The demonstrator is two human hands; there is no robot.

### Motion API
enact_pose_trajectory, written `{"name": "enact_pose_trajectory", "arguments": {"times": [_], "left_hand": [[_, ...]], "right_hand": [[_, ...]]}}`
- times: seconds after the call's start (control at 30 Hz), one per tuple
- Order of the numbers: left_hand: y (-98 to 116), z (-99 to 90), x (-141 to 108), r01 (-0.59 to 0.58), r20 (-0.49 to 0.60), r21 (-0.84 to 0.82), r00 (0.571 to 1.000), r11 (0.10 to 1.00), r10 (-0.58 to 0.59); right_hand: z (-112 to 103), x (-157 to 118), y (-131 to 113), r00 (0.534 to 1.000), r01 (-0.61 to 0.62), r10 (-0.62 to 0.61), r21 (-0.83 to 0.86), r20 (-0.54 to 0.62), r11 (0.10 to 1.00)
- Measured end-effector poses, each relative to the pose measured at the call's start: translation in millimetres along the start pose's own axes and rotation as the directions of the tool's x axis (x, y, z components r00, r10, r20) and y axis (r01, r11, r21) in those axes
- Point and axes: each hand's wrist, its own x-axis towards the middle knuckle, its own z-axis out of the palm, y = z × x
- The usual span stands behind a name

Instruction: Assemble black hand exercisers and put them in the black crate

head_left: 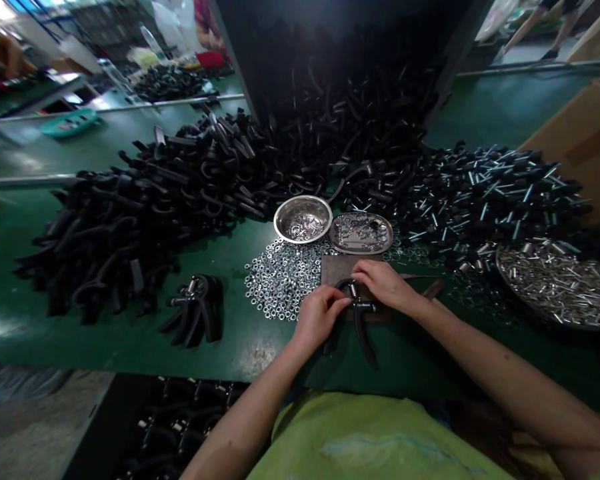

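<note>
A black hand grip strengthener [363,333] with a coil spring [353,291] and a cross bolt lies in front of me, its handles pointing toward my body. My left hand [320,317] pinches it on its left side, thumb and forefinger close to the spring. At its upper right, the curled fingers of my right hand [384,283] press together near the top of the spring; any small part between them is hidden. Beneath the upper part sits a dark metal plate [333,268]. Loose nuts [283,280] are heaped just left of the plate.
A round steel bowl [279,223] and an oval tray [363,249] hold small metal parts. Black handles [145,200] pile up behind. Knobbed bolts [480,180] and a basin of springs [560,280] stand right. Assembled grips [200,310] lie left; a cardboard box [585,147] stands far right.
</note>
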Motion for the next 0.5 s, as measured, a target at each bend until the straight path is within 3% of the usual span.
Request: {"name": "enact_pose_trajectory", "arguments": {"times": [0.13, 0.23, 0.37, 0.43, 0.5], "left_hand": [[-2, 6.8, 1, -0.066, -0.020, 0.115, 0.997, 0.991, 0.069], [-7, 11.2, -1, -0.169, -0.055, 0.240, 0.981, 0.956, 0.187], [-11, 16.0, -4, -0.371, 0.001, 0.487, 0.906, 0.791, 0.423], [-10, 16.0, -5, -0.410, 0.040, 0.543, 0.885, 0.733, 0.464], [-8, 14.4, -6, -0.405, 0.052, 0.558, 0.888, 0.725, 0.456]], "right_hand": [[3, 4, -3, 0.999, 0.046, -0.044, -0.088, 0.027, 0.995], [3, 1, -15, 0.996, 0.086, -0.080, -0.164, 0.038, 0.983], [6, -3, -32, 0.964, 0.265, -0.237, -0.451, 0.120, 0.852], [10, -3, -32, 0.947, 0.319, -0.288, -0.507, 0.141, 0.800], [12, -3, -27, 0.951, 0.306, -0.286, -0.487, 0.117, 0.818]]}}
